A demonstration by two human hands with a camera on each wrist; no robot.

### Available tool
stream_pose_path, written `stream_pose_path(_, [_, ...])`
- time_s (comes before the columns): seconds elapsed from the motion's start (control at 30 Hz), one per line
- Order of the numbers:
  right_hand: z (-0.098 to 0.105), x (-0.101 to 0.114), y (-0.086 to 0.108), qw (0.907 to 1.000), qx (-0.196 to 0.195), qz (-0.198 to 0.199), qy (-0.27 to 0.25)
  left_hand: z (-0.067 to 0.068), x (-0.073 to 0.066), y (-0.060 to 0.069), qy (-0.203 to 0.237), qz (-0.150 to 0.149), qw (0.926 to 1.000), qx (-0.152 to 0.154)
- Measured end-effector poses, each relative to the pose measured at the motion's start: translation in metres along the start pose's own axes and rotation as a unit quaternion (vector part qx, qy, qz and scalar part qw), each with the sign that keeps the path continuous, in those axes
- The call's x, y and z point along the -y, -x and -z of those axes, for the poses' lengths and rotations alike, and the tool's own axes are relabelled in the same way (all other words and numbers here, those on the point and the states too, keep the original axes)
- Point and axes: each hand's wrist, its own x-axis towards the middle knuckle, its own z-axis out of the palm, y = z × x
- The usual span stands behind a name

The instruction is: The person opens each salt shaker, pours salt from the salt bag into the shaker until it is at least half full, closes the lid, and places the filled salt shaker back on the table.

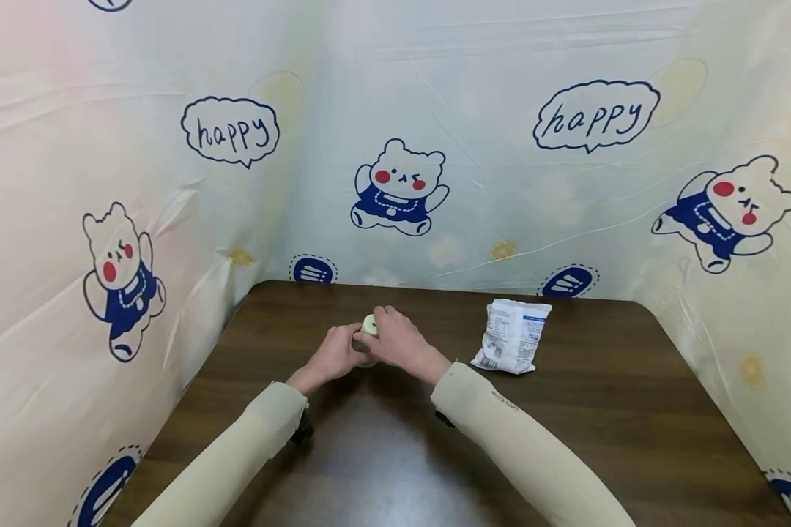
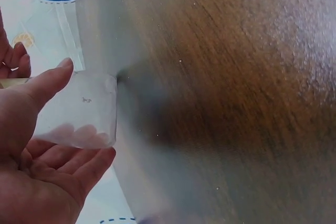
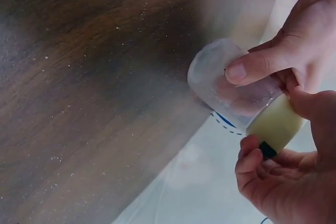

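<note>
L hand (image 1: 336, 351) cups jar (image 3: 210, 74); R hand (image 1: 400, 340) — curled round lid (image 3: 275, 123)

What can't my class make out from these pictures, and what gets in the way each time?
- Head view: most of the clear jar, hidden by the left hand and right hand.
- Head view: the fine print on the white packet, too small to read.
- Left wrist view: most of the pale green lid, behind the left hand and cut by the left edge.

Right grip (image 3: 294, 176) pinches a yellow-green lid (image 3: 276, 123) (left grip (image 3: 294, 51) holds the clear jar (image 3: 232, 97)).
</note>
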Motion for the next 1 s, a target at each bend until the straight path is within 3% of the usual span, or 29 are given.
stream_pose_path(0.33, [0.0032, -0.0028, -0.0007, 0.9984, 0.027, 0.038, -0.032, 0.0002, 0.0020, 0.0009, 0.010, 0.014, 0.9998, 0.007])
stream_pose_path(0.67, [-0.0022, 0.0061, 0.0025, 0.9979, -0.049, -0.040, -0.012, 0.0017, 0.0011, 0.0007, 0.015, 0.014, 0.9997, 0.012])
stream_pose_path(1.0, [0.0003, 0.0009, 0.0024, 0.9992, -0.016, -0.010, -0.035, 0.0018, -0.0012, 0.0003, 0.002, 0.027, 0.9995, 0.017])
